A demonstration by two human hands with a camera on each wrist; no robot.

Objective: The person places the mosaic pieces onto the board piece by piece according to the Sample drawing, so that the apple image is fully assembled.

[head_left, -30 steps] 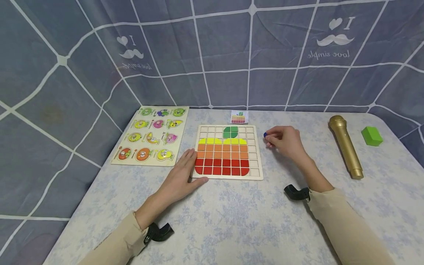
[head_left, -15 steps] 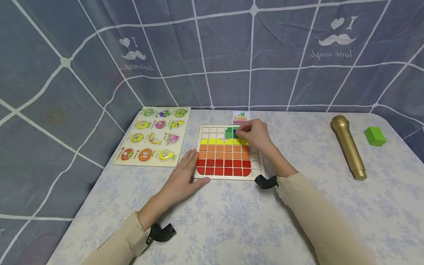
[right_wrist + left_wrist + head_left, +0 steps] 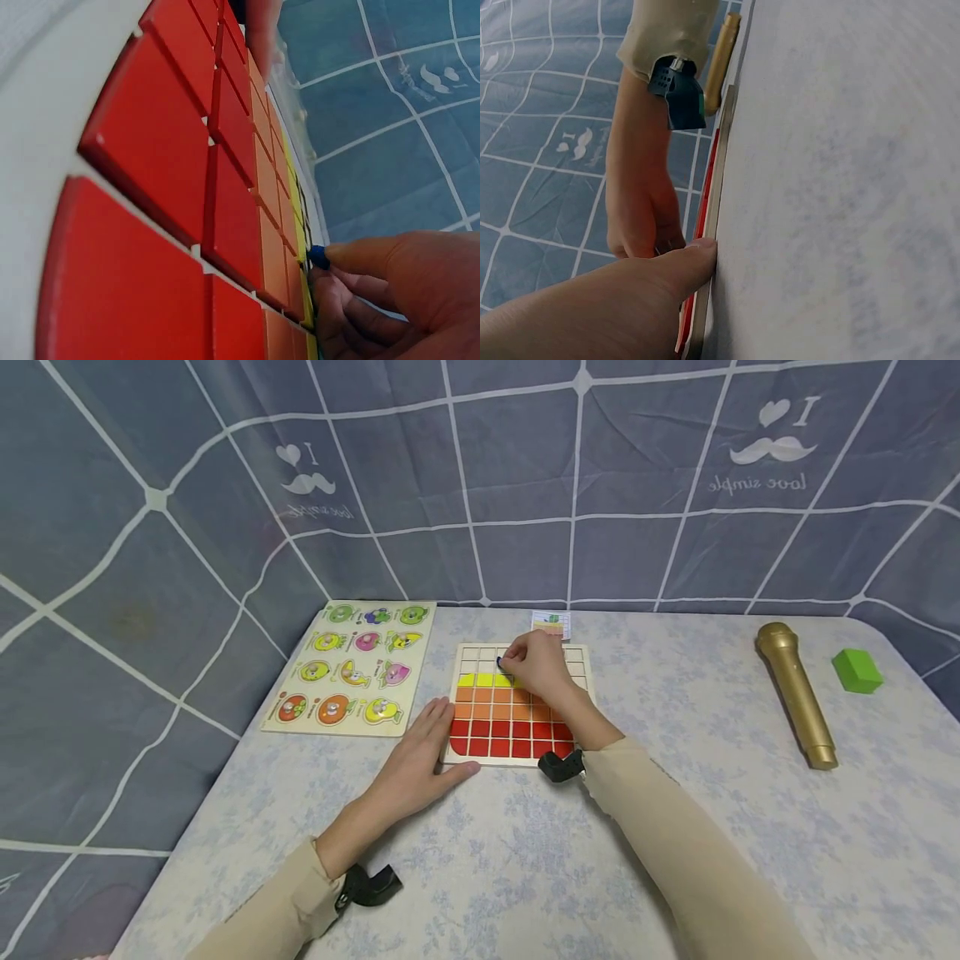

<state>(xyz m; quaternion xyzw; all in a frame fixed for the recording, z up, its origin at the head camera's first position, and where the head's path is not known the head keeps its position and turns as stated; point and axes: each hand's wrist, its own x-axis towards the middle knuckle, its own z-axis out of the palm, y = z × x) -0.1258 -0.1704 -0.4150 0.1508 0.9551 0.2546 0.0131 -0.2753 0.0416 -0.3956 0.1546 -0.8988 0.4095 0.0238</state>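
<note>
Right hand pinches blue piece over the mosaic board, prob lining it up w/ a cell; left hand lies flat, fingers relaxed, steadying board's edge.

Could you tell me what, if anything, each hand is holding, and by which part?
The right hand pinches a small blue piece at its edge between fingertips. The left hand holds nothing; it rests against the puzzle board.

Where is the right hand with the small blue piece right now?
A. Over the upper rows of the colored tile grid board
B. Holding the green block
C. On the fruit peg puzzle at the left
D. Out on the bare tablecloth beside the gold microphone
A: the right hand pinches the blue piece over the upper rows of the tile grid board, by the yellow row.
</note>
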